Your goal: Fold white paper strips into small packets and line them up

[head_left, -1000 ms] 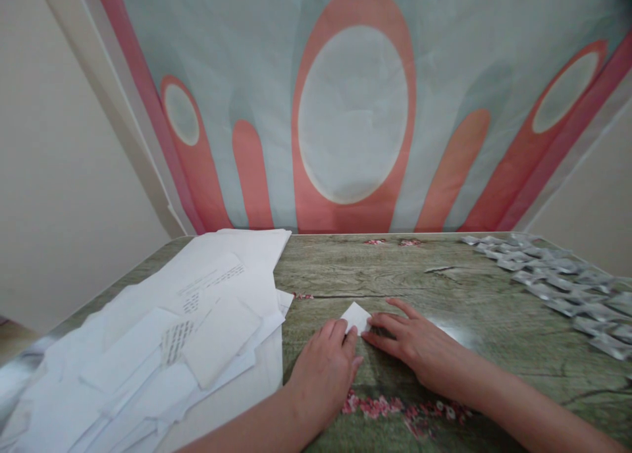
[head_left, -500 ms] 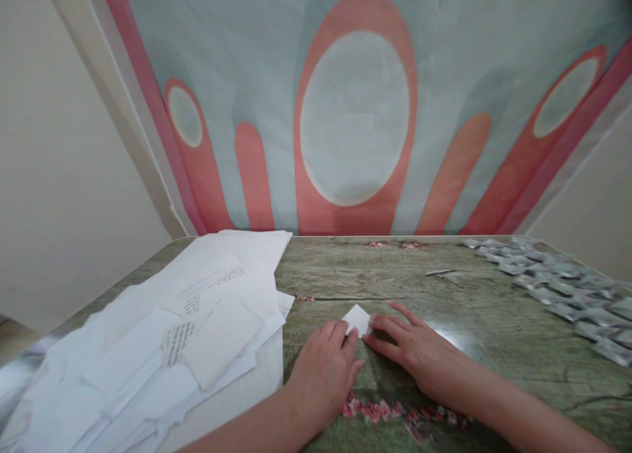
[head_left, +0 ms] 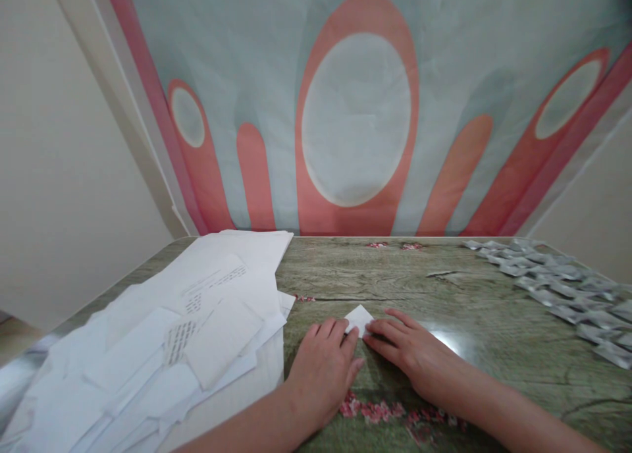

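Observation:
A small piece of folded white paper (head_left: 359, 317) lies on the wood-patterned table with one corner pointing away from me. My left hand (head_left: 326, 361) covers its left side, fingertips pressed on the edge and thumb lower down, near the tabletop. From the right, my right hand (head_left: 402, 344) pinches the opposite corner between thumb and fingers, while another finger stays lifted off the paper. The paper's side corners are hidden under the fingertips.
A large heap of loose white paper sheets (head_left: 232, 338), some printed, covers the left of the table (head_left: 365, 275). Several rows of silvery-grey twisted or folded pieces (head_left: 557, 275) lie along the right side. A patterned backdrop (head_left: 355, 117) hangs behind the table's far edge.
The fingers of my right hand have closed in slightly and its lifted finger has dropped a little. Both hands stay at the folded paper, and the camera view has shifted slightly.

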{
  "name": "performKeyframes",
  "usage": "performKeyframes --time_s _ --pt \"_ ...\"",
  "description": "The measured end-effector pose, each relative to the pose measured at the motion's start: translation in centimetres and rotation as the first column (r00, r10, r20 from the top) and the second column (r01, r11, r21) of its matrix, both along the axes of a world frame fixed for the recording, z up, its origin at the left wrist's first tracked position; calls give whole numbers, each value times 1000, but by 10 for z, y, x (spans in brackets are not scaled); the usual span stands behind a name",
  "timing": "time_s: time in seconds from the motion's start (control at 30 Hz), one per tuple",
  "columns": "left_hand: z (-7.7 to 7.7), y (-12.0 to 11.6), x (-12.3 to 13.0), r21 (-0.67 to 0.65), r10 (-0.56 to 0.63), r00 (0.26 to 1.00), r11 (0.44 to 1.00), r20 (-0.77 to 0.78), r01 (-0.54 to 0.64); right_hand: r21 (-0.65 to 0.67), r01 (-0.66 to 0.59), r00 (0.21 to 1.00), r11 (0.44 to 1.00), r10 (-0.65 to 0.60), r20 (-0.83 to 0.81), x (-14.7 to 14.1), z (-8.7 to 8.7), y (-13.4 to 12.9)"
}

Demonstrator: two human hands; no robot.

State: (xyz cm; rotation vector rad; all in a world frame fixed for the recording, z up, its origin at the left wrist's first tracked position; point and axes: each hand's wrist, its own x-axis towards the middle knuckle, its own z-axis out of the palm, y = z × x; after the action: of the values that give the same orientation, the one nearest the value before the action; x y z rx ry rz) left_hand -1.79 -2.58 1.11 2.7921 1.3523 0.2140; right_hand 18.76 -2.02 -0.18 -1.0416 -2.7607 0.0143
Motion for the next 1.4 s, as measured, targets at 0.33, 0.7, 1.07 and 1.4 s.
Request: performKeyframes --time_s 0.33,0.7,1.07,1.4 --pt "-2 1 0 25 -3 1000 1000 -22 3 78 8 1000 997 -6 -23 -2 -8 1" --pt "-1 5 -4 21 -6 1000 1000 -25 6 200 49 998 979 -53 13 -10 -15 -4" --pt "-4 11 -9 43 11 1000 999 -18 -11 213 88 995 973 -94 19 -12 -15 -3" --pt "-3 17 -18 17 5 1000 1000 -12 -5 212 133 991 968 -135 -1 -15 -17 -5"
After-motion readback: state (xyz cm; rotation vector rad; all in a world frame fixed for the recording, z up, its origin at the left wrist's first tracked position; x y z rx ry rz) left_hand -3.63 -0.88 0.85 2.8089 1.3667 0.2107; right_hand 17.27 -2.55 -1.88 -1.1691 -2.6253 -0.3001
